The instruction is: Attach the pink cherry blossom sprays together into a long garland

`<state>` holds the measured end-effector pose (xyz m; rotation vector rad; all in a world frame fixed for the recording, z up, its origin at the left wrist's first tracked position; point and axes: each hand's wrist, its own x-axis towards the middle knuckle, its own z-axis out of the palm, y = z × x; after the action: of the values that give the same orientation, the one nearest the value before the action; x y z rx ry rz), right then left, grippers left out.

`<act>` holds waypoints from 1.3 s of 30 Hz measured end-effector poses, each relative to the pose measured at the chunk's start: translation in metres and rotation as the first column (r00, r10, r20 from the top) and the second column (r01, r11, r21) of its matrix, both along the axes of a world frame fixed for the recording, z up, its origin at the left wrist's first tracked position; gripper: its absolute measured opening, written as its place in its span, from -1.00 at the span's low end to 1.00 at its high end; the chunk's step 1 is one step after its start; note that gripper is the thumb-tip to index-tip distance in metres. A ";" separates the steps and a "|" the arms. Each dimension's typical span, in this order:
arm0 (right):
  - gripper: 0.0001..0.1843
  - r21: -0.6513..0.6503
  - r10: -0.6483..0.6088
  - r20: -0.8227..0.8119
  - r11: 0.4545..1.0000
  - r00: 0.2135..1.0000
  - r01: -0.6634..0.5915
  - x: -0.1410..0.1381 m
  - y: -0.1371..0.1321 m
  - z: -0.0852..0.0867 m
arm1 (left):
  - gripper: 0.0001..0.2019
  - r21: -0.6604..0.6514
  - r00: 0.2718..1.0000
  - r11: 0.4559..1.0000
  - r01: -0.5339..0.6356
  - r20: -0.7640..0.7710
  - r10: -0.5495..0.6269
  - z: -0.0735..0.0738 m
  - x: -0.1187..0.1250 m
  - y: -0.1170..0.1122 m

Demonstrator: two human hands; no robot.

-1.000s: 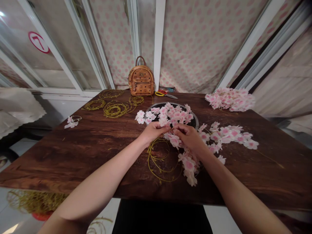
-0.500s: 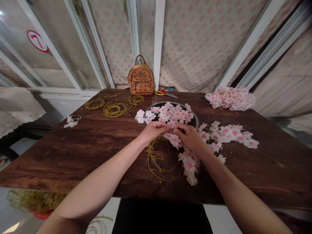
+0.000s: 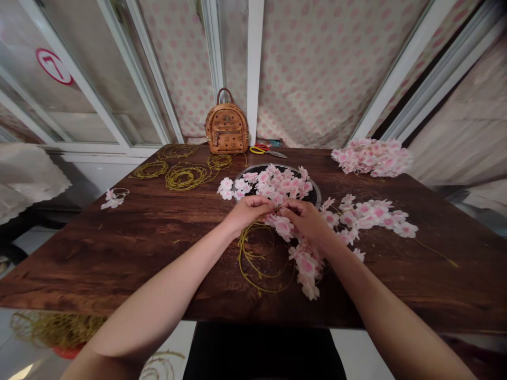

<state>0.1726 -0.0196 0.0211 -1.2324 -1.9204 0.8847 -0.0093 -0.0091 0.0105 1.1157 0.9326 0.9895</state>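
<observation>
Grip clenched, left hand (image 3: 249, 212) and right hand (image 3: 307, 221) pinching pink blossom garland (image 3: 304, 262), round tray (image 3: 315, 194) just beyond, open tabletop (image 3: 119, 253) leftward

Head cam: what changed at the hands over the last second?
Very little. The whole scene sits slightly further left in the view, so the head shifted. The left hand and right hand stay together at the blossom garland, with no hold visibly taken or let go. The wire coils, round tray and backpack stayed put.

Pink artificial blossoms (image 3: 306, 265) on yellow wire (image 3: 239, 252)
</observation>
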 end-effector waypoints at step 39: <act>-0.78 -0.050 0.010 -0.032 0.999 0.999 -0.011 0.001 -0.001 0.004 | -0.88 0.025 0.997 0.997 0.072 0.037 -0.073 -0.005 -0.004 0.005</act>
<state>0.1735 -0.0206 0.0255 -1.2314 -1.8918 0.9572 -0.0133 -0.0042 0.0055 1.1393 0.8463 0.9616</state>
